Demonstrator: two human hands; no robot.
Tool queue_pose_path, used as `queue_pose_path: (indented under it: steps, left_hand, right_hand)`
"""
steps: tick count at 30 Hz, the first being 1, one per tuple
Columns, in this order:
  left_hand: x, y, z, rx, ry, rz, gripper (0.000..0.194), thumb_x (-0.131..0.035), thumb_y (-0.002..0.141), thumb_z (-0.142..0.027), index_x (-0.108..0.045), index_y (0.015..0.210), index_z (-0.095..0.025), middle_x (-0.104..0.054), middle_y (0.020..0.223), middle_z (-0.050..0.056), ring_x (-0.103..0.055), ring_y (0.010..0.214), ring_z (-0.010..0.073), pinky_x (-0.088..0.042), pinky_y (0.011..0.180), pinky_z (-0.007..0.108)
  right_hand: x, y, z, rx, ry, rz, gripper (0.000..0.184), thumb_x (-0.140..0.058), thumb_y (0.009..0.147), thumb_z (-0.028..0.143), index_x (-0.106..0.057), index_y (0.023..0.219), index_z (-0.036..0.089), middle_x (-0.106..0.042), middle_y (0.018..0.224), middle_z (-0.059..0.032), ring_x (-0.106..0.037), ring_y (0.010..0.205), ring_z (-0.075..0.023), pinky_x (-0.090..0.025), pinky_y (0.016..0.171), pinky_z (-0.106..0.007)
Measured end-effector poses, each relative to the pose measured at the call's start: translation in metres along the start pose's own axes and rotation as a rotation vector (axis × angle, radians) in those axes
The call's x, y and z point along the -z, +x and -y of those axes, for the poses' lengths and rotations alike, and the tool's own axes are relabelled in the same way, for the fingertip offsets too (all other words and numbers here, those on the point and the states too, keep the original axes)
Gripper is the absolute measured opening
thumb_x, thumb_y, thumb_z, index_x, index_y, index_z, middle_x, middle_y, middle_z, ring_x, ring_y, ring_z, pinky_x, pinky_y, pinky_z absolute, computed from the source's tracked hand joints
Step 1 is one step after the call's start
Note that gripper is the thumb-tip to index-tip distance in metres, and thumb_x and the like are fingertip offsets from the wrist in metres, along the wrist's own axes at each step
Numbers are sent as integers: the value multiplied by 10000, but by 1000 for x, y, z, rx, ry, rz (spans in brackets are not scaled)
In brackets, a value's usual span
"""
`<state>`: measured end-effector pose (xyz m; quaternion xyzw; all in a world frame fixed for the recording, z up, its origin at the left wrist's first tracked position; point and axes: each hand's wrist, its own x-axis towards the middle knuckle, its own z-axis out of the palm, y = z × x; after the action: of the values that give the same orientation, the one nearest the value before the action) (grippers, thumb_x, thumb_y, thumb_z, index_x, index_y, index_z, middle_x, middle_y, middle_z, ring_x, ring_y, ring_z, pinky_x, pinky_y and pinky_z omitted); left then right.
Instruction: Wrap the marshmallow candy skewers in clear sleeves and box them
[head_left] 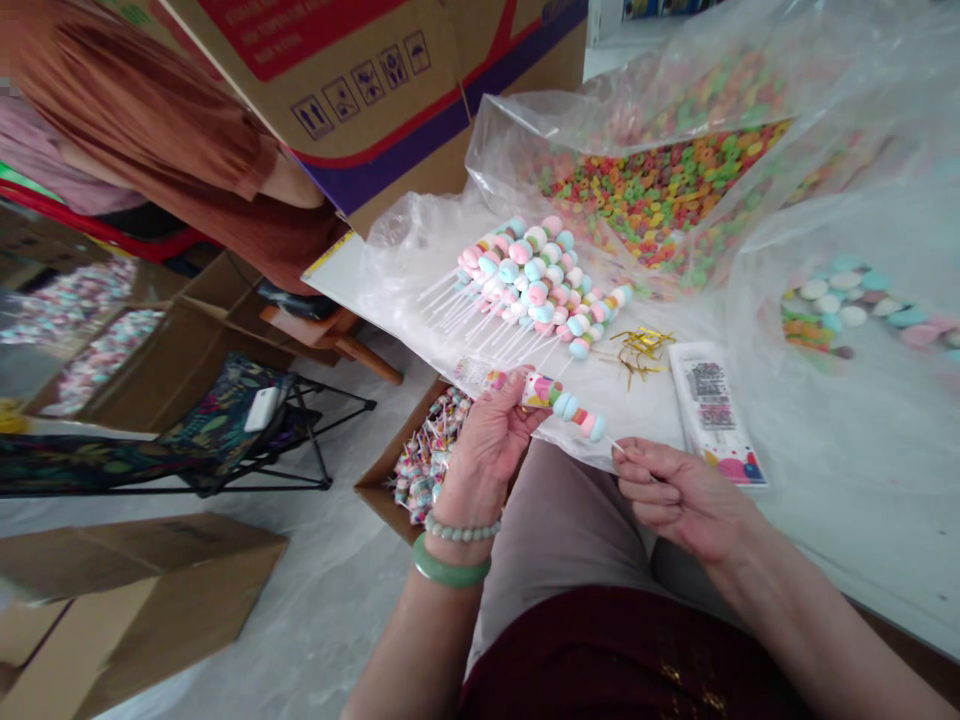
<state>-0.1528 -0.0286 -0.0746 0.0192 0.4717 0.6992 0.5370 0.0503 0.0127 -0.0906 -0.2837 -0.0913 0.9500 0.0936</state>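
My left hand (495, 432) is closed around a small clear printed bag (537, 390). A marshmallow skewer (579, 414) of blue, pink and white pieces lies partly inside it, with several pieces sticking out. Thumb and fingers of my right hand (679, 495) pinch the skewer's thin white stick. Beyond my hands, a pile of similar marshmallow skewers (529, 275) rests on the plastic-covered table, sticks toward me. Gold twist ties (643, 350) lie to its right. Beside them is a stack of flat printed bags (712, 410).
A large clear bag of colourful candy rings (675, 190) and loose marshmallows (847, 290) are on the table. A big carton (405, 110) stands behind. Below left, a box (382, 495) holds wrapped skewers. A folding chair (225, 420) and a person in a brown top (172, 110) are at left.
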Motion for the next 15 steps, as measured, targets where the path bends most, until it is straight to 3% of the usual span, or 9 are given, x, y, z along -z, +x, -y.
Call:
queue_pose_path:
  steps: [5, 8, 10, 12, 15]
  left_hand:
    - [0, 2, 2, -22, 18, 5, 158, -663, 779, -201, -643, 907, -111, -678, 736, 53, -681, 692, 184, -578, 631, 279]
    - [-1, 1, 5, -29, 30, 22, 164, -692, 748, -205, -651, 883, -122, -681, 726, 40, -677, 672, 173, -576, 636, 272]
    - [-2, 1, 7, -35, 51, 23, 181, -713, 729, -216, -656, 873, -122, -680, 714, 37, -671, 655, 162, -569, 628, 258]
    - [-2, 0, 7, -37, 77, 28, 201, -731, 712, -228, -660, 866, -120, -678, 703, 34, -662, 639, 152, -561, 619, 245]
    - [-1, 1, 9, -43, 89, 29, 208, -738, 702, -220, -662, 865, -116, -675, 700, 29, -649, 623, 137, -554, 612, 237]
  right_hand:
    - [-11, 0, -10, 344, -414, -277, 162, -719, 674, 243, -631, 769, 144, -411, 509, 67, -250, 410, -32, -146, 380, -175]
    - [-12, 2, -13, 513, -808, -435, 144, -647, 724, 300, -683, 785, 175, -499, 567, 27, -408, 510, -97, -279, 463, -221]
    - [-11, 2, -12, 631, -1108, -491, 139, -578, 775, 286, -690, 773, 203, -575, 678, -1, -512, 663, -153, -368, 594, -266]
    - [-9, 2, -11, 727, -1321, -517, 160, -527, 811, 252, -674, 759, 216, -596, 750, -11, -538, 759, -177, -381, 683, -295]
    - [-7, 1, -12, 821, -1449, -534, 159, -496, 829, 211, -639, 759, 211, -564, 735, -8, -534, 728, -166, -373, 669, -292]
